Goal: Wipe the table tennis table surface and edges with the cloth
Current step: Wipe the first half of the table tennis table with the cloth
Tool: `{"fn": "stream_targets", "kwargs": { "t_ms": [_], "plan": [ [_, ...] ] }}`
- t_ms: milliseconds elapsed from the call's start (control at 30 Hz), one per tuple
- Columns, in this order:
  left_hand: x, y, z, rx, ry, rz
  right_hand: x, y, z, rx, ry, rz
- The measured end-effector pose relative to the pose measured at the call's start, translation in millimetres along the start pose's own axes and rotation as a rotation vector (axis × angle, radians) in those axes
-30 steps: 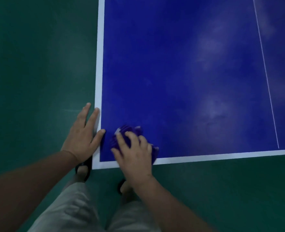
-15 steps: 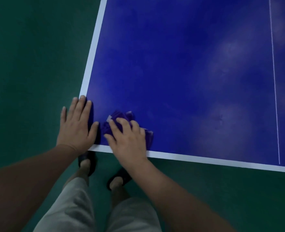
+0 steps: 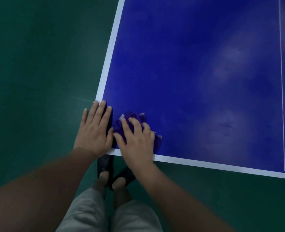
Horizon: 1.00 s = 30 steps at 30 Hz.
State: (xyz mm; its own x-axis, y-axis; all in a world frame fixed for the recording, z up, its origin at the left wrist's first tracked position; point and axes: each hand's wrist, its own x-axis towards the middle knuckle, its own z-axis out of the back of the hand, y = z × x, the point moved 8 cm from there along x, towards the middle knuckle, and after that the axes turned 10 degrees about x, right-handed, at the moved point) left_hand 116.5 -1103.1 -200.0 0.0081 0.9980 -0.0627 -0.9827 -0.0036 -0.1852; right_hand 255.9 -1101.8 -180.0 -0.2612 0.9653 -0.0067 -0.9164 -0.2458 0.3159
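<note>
Bunching up under the right hand [image 3: 136,139], the cloth [image 3: 131,118] sits right in the near left corner of the worktop [image 3: 180,64], a crumpled purple wad with pale trim peeking out at its top and right edges. It is nearly the same blue-purple as the surface, so its outline is hard to read where the fingers cover it. The right hand lies on top of it, fingers bent over the folds and pressing them down. Whether they truly pinch the fabric or only push on it is hard to say from here.

Just beside it, thumb almost touching the cloth, the left hand [image 3: 94,129] is spread flat on the corner itself, fingers straight and pointing up along the white side line [image 3: 110,46], holding nothing.

So the cloth is already under the right hand, and the big unwiped stretch runs away to the right and forward: hazy pale smears [image 3: 227,124] show out there near the thin centre line [image 3: 281,81]. The white end line [image 3: 222,165] runs off to the right from the wrist, and my guess is the next sweep follows it or pushes forward, with the right hand clearly the one to do it.

Below, grey trousers [image 3: 88,213], dark sandals [image 3: 105,164], green floor [image 3: 37,64].
</note>
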Motion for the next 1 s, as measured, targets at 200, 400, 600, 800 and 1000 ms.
{"fn": "stream_targets", "kwargs": {
  "t_ms": [200, 400, 600, 800, 1000],
  "plan": [
    [-1, 4, -8, 0.101, 0.065, -0.012, 4, -86, 35, -0.017, -0.007, -0.177],
    [2, -3, -9, 0.19, 0.098, -0.023, 9, -33, 13, -0.032, -0.027, -0.29],
    [11, -27, 2, 0.246, 0.064, -0.185, -9, -61, 20, -0.013, -0.018, -0.142],
    [18, -76, -2, 0.205, 0.09, -0.212, -44, -230, 82, 0.015, -0.113, -0.529],
    [15, -172, -18, 0.159, 0.117, -0.287, -44, -242, 87, -0.031, -0.153, -0.559]
  ]
}}
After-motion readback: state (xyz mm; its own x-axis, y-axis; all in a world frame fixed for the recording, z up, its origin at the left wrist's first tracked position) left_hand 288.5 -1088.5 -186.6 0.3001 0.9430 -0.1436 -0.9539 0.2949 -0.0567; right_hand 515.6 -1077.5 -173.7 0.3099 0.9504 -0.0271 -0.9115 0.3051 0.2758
